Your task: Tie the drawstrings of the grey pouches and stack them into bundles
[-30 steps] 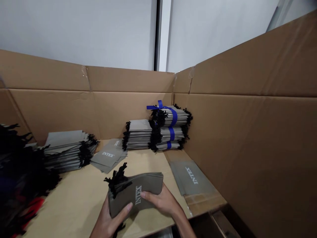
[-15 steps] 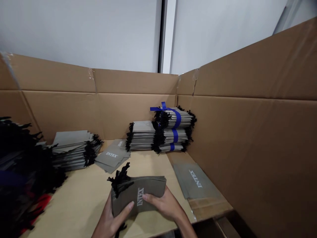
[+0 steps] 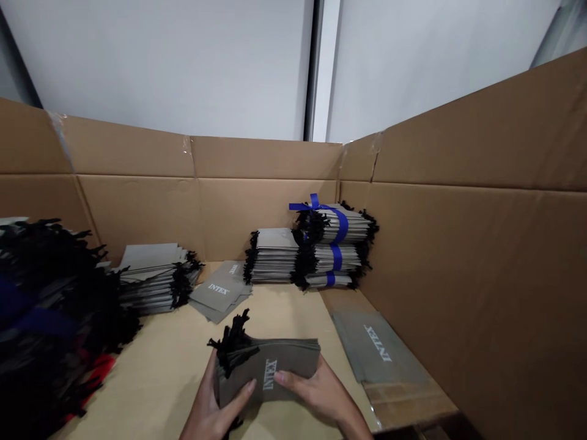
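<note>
I read white INTEX on the held drawstring pouches [image 3: 268, 373]. Same print on the loose pouches [image 3: 219, 294] ahead and the flat pouch [image 3: 378, 343] at right.

**Left hand [image 3: 213, 409] and right hand [image 3: 323, 394] hold a grey INTEX bundle [image 3: 268, 373]**

The flat grey bags lie together across both hands at bottom centre, with black drawstrings [image 3: 233, 345] bunched at the bundle's upper left end and both thumbs across its printed face. Just beyond, on the pale counter [image 3: 156, 382], a few loose bags [image 3: 220, 296] overlap. A stack of bags [image 3: 273, 258] sits at centre, touching three blue-ribboned bundles [image 3: 332, 241] piled near the corner of the cardboard walls [image 3: 458, 275]. A single bag [image 3: 378, 345] lies at right beside the wall. Another stack [image 3: 153, 278] sits left of centre, next to a dark heap of drawstrings [image 3: 50, 318] at lower left.
</note>
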The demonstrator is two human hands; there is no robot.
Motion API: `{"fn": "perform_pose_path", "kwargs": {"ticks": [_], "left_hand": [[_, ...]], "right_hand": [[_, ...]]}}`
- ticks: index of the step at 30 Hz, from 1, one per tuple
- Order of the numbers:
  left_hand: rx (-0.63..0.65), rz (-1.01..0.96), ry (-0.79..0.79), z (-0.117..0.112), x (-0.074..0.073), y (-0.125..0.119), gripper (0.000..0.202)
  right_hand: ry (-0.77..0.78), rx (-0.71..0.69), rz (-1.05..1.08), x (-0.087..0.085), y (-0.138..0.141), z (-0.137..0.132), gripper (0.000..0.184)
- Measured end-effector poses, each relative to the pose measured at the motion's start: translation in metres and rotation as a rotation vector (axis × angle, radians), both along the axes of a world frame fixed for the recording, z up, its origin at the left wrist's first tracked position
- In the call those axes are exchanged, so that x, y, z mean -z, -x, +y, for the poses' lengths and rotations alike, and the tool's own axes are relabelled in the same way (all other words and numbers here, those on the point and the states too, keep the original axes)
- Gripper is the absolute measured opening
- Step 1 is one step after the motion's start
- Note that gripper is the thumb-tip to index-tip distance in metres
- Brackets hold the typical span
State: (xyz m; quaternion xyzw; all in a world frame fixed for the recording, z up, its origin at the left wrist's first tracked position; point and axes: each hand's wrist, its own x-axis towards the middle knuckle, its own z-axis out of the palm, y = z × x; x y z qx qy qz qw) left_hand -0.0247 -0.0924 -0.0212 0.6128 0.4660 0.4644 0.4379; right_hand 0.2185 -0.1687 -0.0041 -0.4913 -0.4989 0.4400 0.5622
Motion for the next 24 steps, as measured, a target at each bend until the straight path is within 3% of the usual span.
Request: {"fn": "perform_pose_path", "kwargs": {"ticks": [12, 17, 20, 24], "left_hand": [[0.025, -0.017, 0.026, 0.002, 0.005, 0.003, 0.091], [0.026, -0.046, 0.03, 0.003, 0.008, 0.004, 0.094], [0.051, -0.058, 0.021, 0.002, 0.001, 0.007, 0.1], [0.186, -0.094, 0.008, 0.002, -0.018, 0.012, 0.099]], "right_hand": [[0.001, -0.02, -0.041, 0.0, -0.005, -0.001, 0.088], [-0.004, -0.042, 0.021, 0.001, -0.002, -0.001, 0.082], [0.002, 0.074, 0.085, 0.007, 0.0, 0.002, 0.082], [0.085, 0.199, 0.291, 0.017, 0.002, 0.011, 0.089]]}}
